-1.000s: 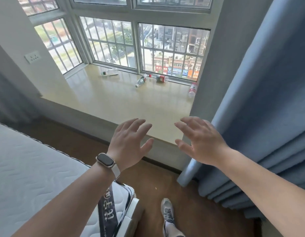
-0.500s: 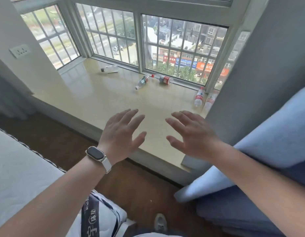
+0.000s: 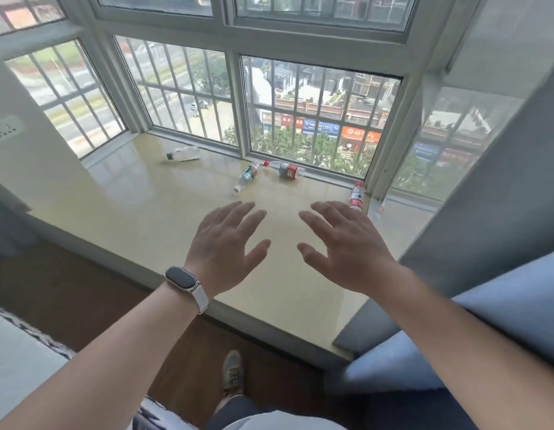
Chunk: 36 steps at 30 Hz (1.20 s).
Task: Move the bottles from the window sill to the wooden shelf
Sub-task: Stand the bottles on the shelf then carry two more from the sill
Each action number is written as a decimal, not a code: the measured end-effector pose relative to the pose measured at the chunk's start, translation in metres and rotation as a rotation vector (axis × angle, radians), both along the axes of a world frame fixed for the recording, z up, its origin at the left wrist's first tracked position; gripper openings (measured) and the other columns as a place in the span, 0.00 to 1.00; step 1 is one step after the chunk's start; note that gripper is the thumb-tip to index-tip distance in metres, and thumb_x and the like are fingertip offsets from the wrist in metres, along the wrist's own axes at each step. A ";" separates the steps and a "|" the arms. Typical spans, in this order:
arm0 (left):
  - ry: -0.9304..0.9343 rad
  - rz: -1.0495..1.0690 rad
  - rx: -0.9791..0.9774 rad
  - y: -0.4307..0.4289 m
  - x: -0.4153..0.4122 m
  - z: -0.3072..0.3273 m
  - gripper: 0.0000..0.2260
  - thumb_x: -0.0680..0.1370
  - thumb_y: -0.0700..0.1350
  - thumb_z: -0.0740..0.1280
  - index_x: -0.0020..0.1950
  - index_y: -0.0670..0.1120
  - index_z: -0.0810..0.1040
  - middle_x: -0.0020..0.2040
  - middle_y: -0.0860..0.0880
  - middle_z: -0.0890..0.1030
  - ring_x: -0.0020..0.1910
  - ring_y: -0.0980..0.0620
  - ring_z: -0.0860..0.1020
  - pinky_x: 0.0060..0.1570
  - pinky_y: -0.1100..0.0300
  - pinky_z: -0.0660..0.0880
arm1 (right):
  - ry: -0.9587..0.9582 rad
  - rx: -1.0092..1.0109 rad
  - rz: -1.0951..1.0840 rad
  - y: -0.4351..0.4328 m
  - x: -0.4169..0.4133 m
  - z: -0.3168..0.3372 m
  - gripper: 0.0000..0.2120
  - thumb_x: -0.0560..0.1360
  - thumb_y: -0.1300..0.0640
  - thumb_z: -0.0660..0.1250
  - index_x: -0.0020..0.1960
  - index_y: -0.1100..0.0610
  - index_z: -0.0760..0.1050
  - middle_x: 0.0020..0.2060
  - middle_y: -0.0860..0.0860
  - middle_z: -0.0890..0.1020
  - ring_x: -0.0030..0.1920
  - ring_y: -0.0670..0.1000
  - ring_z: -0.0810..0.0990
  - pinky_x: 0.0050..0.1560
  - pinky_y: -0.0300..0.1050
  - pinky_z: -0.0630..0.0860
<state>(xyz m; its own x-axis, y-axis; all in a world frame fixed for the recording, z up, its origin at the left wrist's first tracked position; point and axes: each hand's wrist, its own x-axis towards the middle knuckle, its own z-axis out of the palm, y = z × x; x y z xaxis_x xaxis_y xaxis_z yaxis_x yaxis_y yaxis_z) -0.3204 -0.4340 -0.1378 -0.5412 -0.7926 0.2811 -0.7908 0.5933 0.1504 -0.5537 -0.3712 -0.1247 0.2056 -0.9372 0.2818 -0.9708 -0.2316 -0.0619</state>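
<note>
Several plastic bottles lie on the cream window sill (image 3: 139, 209). A clear bottle with a dark cap (image 3: 183, 153) lies at the back left. A green-labelled bottle (image 3: 247, 175) and a red-capped bottle with a dark and red label (image 3: 285, 169) lie near the middle window. A red-labelled bottle (image 3: 357, 197) lies at the right corner, just beyond my right hand (image 3: 342, 243). My left hand (image 3: 226, 246), with a watch on the wrist, hovers over the sill. Both hands are spread and hold nothing. The wooden shelf is out of view.
Barred windows (image 3: 316, 116) close the back of the sill. A blue curtain (image 3: 487, 321) hangs at the right, against a grey wall. A white mattress (image 3: 18, 361) sits at the lower left over the dark wood floor. A wall socket (image 3: 5, 129) is at the left.
I have stepped closer to the window. Both hands have moved forward from the sill's front edge to above its middle, nearer the bottles. The bottles have not moved.
</note>
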 end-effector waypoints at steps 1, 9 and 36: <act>-0.002 -0.012 0.001 -0.011 0.000 -0.001 0.25 0.78 0.60 0.58 0.70 0.48 0.74 0.70 0.45 0.75 0.70 0.42 0.71 0.68 0.43 0.66 | -0.006 0.000 -0.014 -0.008 0.000 -0.001 0.28 0.76 0.39 0.56 0.69 0.55 0.73 0.65 0.56 0.76 0.65 0.60 0.72 0.61 0.56 0.71; 0.034 -0.158 -0.053 -0.128 0.021 -0.016 0.24 0.77 0.58 0.60 0.68 0.47 0.76 0.68 0.44 0.76 0.68 0.41 0.72 0.66 0.43 0.68 | 0.009 0.057 -0.186 -0.083 0.017 -0.021 0.28 0.77 0.39 0.56 0.68 0.55 0.74 0.64 0.56 0.77 0.65 0.60 0.74 0.61 0.56 0.72; -0.030 -0.392 0.038 -0.372 0.093 -0.032 0.25 0.77 0.58 0.59 0.68 0.47 0.76 0.69 0.44 0.75 0.69 0.41 0.71 0.67 0.45 0.67 | -0.041 0.194 -0.456 -0.285 0.123 -0.015 0.30 0.76 0.37 0.52 0.71 0.53 0.71 0.67 0.54 0.75 0.67 0.58 0.71 0.64 0.54 0.69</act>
